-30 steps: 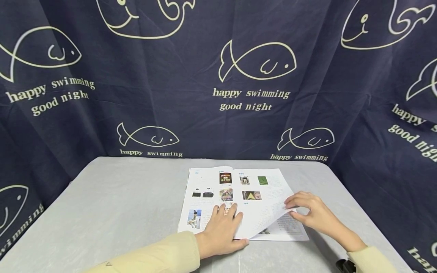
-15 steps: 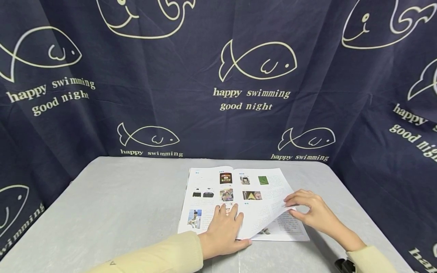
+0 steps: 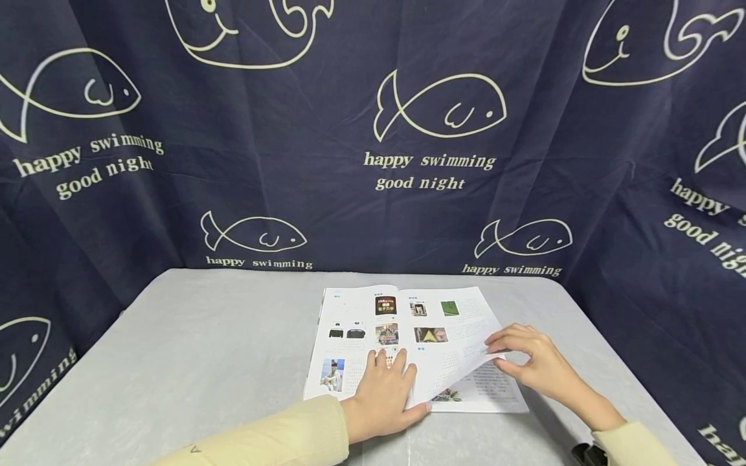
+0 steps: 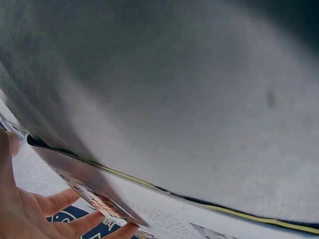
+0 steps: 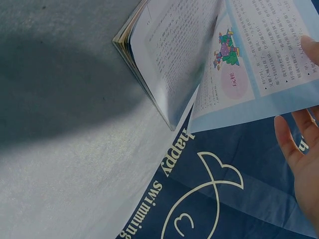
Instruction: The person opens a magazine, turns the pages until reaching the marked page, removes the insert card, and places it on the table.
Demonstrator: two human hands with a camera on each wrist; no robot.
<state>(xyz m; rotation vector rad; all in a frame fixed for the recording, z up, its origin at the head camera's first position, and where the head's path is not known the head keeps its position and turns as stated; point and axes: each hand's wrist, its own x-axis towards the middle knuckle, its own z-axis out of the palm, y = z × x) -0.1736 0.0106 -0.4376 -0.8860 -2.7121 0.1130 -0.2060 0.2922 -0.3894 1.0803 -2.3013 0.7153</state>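
Note:
An open magazine (image 3: pixel 358 349) with photos and printed text lies on the table in the head view. My left hand (image 3: pixel 381 398) rests on it near the spine, fingers spread and pointing away, thumb along the near edge. My right hand (image 3: pixel 536 362) pinches the outer edge of a right-hand page (image 3: pixel 451 366) between thumb and fingers. That page curves up at its near corner, and part of a plant photo shows beneath. In the right wrist view, the lifted page's blue-bordered underside (image 5: pixel 274 40) shows a small cartoon. The left wrist view catches the magazine's near edge (image 4: pixel 164 194) beside the fingers.
The grey table (image 3: pixel 221 349) extends to both sides of the magazine and behind it. A dark blue curtain (image 3: pixel 338 194) with fish drawings hangs around the table's back and sides. A black device (image 3: pixel 590 454) sits at the right cuff.
My left hand has slid slightly to the right along the magazine. The right hand stays in place with the page held up, and slightly more of the plant photo shows below.

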